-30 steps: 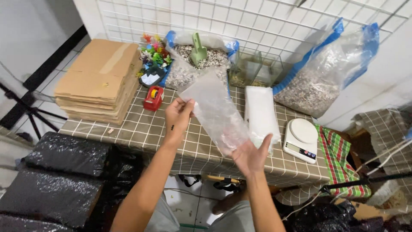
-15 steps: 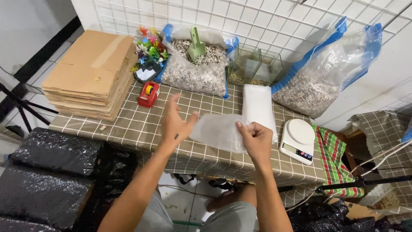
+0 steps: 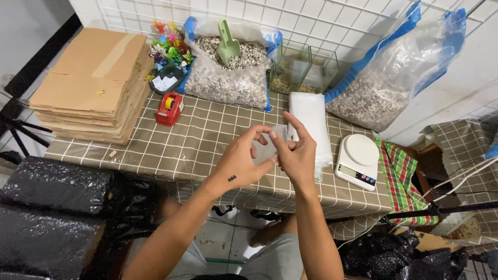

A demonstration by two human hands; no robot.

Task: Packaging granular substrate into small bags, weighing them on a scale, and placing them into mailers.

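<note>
Here both hands meet over the checked table (image 3: 207,140): the left hand (image 3: 243,161) and the right hand (image 3: 296,153) each pinch one clear plastic bag (image 3: 265,151), held between them above the table's front edge. Behind lie two big gravel sacks (one open (image 3: 228,78) with a single green scoop (image 3: 227,46), one shut (image 3: 389,78)), one stack of white bags (image 3: 311,119), one kitchen scale (image 3: 358,159), one red tape dispenser (image 3: 169,109) and one cardboard pile (image 3: 91,85).
</note>
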